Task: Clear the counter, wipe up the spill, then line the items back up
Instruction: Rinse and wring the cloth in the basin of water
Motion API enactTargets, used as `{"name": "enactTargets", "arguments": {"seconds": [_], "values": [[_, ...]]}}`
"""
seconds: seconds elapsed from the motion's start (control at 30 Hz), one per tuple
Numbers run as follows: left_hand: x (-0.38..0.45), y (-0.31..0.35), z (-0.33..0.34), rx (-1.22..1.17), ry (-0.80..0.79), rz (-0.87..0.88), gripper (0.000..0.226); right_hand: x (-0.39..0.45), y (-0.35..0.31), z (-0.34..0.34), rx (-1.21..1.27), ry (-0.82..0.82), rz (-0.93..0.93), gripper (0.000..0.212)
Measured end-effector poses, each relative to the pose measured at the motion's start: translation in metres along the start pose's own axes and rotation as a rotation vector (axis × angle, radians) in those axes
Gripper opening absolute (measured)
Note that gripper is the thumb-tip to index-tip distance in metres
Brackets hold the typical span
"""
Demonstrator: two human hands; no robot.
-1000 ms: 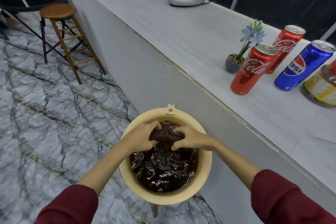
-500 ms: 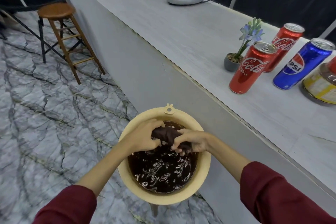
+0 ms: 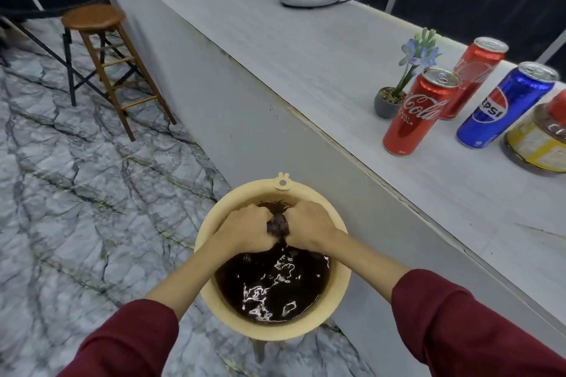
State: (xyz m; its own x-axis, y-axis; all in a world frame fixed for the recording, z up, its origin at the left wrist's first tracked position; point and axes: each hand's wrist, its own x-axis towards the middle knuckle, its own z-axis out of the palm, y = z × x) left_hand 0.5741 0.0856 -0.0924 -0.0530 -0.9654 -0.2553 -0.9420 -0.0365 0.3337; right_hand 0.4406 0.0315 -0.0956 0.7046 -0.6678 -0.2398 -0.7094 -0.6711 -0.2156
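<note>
Head view: the long grey counter [image 3: 306, 49] runs from upper left down to lower right, lying up and to the right of the hands, so the right hand is the nearer one for any reach back to it. Below its front face, on a low stand, sits the beige basin [image 3: 211, 236] holding dark, rippling liquid. On the counter near the right edge stand a front Coca-Cola can [image 3: 419, 112], a second Coca-Cola can [image 3: 476, 70] behind it, a Pepsi can [image 3: 502, 105], a yellow-labelled tin [image 3: 539, 144] and a small potted flower [image 3: 398, 86], grouped loosely rather than in a line. Over the far half of the basin, the left hand [image 3: 245, 231] and right hand [image 3: 309, 228] are both fisted around the dark wet cloth [image 3: 277, 225], which is bunched into a short twisted roll whose long axis runs side to side between the fists. This looks like wringing after wiping; lining the items up appears to remain.
</note>
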Motion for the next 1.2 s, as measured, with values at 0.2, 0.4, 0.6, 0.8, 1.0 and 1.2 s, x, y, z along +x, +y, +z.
{"name": "enactTargets", "arguments": {"seconds": [0.2,0.4,0.6,0.8,1.0,1.2], "values": [[0.001,-0.003,0.015,-0.263,-0.119,-0.044,0.03,-0.011,0.006,0.014,-0.1,0.106,-0.093,0.011],[-0.002,-0.02,0.001,-0.173,-0.075,0.085,0.034,-0.012,0.021,0.0,0.467,-0.125,0.06,0.025],[-0.005,-0.027,0.002,-0.137,0.016,0.156,0.033,-0.016,0.035,-0.01,0.959,-0.38,0.157,0.007],[-0.007,-0.016,0.001,-0.224,0.018,0.126,0.034,-0.011,0.024,-0.006,1.203,-0.52,0.183,0.021],[-0.008,-0.014,0.002,-0.14,0.084,0.088,0.025,-0.009,0.012,-0.009,0.652,-0.319,0.087,0.016],[-0.006,-0.008,0.005,-0.099,0.006,0.072,0.016,-0.009,0.004,0.002,0.127,-0.01,-0.064,0.027]]}}
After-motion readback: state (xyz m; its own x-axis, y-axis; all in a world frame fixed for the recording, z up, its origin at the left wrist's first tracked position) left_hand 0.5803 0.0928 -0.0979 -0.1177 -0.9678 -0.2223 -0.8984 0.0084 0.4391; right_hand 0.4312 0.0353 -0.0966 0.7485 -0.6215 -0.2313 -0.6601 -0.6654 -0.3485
